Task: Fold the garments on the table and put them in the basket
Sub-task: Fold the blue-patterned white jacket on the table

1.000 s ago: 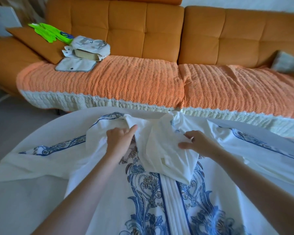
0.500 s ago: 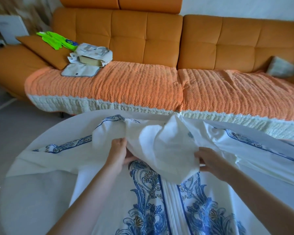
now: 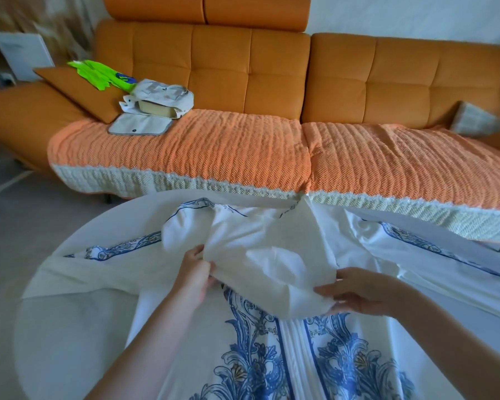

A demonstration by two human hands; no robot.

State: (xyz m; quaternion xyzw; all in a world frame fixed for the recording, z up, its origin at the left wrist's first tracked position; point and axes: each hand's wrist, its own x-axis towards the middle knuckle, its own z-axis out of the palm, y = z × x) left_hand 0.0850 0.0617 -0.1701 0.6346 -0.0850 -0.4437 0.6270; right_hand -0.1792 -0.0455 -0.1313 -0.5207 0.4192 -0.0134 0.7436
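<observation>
A white garment [image 3: 274, 365] with a blue floral pattern lies spread over the round white table [image 3: 70, 342]. Its sleeves stretch out to the left and right. The upper part is folded down toward me as a plain white flap [image 3: 272, 264]. My left hand [image 3: 195, 274] grips the flap's left edge. My right hand [image 3: 355, 291] pinches the flap's lower right corner. No basket is in view.
An orange sofa [image 3: 243, 67] with a knitted orange cover [image 3: 185, 151] stands right behind the table. On its left seat lie a beige bag [image 3: 159, 96], a flat grey pouch [image 3: 139, 127], a green item [image 3: 98, 72] and a cushion [image 3: 72, 88]. Grey floor [image 3: 12, 220] on the left.
Both hands have pulled the garment's upper part down toward me, so the white flap now covers more of the blue pattern. The camera view has shifted slightly back.
</observation>
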